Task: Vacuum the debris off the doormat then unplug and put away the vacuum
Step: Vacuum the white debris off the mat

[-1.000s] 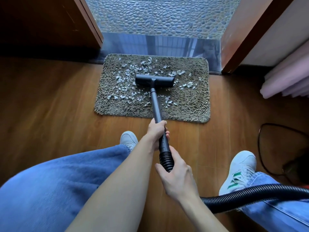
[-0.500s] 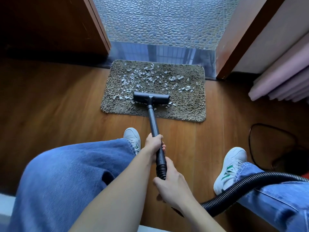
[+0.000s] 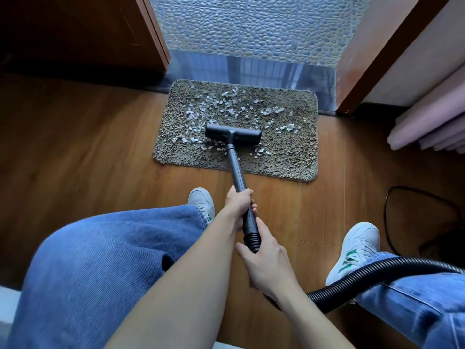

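1. Left hand (image 3: 239,202): fingers curled tight round the black wand (image 3: 235,170), gripping it low on the tube, knuckles up
2. Right hand (image 3: 268,265): wrapped round the ribbed cuff where the hose (image 3: 352,280) joins the wand, thumb laid along the near side. The hose runs off right across my right leg
3. Floor head (image 3: 232,134): flat on the doormat (image 3: 289,157), about mid-depth, left of centre
4. Debris (image 3: 226,107): pale scraps scattered mostly beyond the head, a few strays just behind it toward the near edge
5. Surface: brown wood-plank floor (image 3: 88,147); the mat lies against a grey threshold (image 3: 251,69), pebble-pattern tile (image 3: 251,26) past it, dark door frames either side
6. Black cord (image 3: 384,217) looped on the floor at right; white shoes and blue jeans in the foreground
7. Against a second ago: the head sits nearer me on the mat; both grips are unchanged
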{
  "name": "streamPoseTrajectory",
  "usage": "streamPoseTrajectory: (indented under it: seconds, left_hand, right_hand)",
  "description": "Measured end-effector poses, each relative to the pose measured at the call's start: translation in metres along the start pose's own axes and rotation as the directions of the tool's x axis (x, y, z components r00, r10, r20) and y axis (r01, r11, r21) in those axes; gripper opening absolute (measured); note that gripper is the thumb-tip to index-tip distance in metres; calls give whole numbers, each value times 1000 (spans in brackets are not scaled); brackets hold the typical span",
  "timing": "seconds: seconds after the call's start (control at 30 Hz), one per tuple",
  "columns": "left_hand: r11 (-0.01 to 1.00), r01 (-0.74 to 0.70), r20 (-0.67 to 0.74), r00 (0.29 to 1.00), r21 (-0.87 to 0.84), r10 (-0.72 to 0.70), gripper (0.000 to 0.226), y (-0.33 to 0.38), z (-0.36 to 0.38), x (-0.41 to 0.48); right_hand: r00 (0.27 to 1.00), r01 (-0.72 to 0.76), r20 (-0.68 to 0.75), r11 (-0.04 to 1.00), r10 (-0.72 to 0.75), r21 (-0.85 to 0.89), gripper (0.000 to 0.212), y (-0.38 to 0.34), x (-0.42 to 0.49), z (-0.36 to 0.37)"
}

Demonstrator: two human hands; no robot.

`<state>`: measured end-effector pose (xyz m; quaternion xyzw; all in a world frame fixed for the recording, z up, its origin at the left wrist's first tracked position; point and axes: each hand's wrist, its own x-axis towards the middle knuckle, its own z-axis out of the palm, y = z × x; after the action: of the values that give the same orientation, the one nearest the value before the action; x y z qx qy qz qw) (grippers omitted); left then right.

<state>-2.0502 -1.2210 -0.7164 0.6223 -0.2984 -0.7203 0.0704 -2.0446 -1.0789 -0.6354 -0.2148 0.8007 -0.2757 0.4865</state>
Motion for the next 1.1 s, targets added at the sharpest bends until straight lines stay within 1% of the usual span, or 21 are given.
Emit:
streamPoseTrajectory:
  seconds: [0.17, 0.3, 0.47, 0.63, 0.8, 0.97, 1.1]
  left_hand:
    - [1000, -16, 14, 1000, 19, 16, 7, 10, 10, 12]
    - [1000, -21, 15, 1000, 18, 21, 6, 19, 13, 6]
    - [1000, -22, 1, 1000, -2, 22, 6, 12, 6, -17]
    - [1000, -13, 14, 1000, -9, 13, 8, -5, 3, -49]
    - [1000, 4, 30, 1000, 28, -5, 8, -36, 0, -71]
    - [998, 49, 42, 998, 42, -51, 10, -49, -2, -80]
    - [997, 58, 36, 998, 52, -60, 11, -47, -3, -78]
  right_hand:
    - [1000, 5, -16, 999, -5, 36, 74, -1, 12, -9]
    - [999, 31, -41, 999, -30, 16, 77, -8, 11, -14]
    - [999, 42, -29, 998, -43, -43, 81, -9, -14, -16]
    - [997, 53, -50, 996, -56, -75, 74, -2, -46, -16]
    - [998, 38, -41, 996, -41, -78, 72, 15, -81, -9]
    - [999, 38, -29, 997, -40, -64, 64, 23, -88, -11]
    - [999, 35, -26, 998, -37, -60, 63, 25, -84, -8]
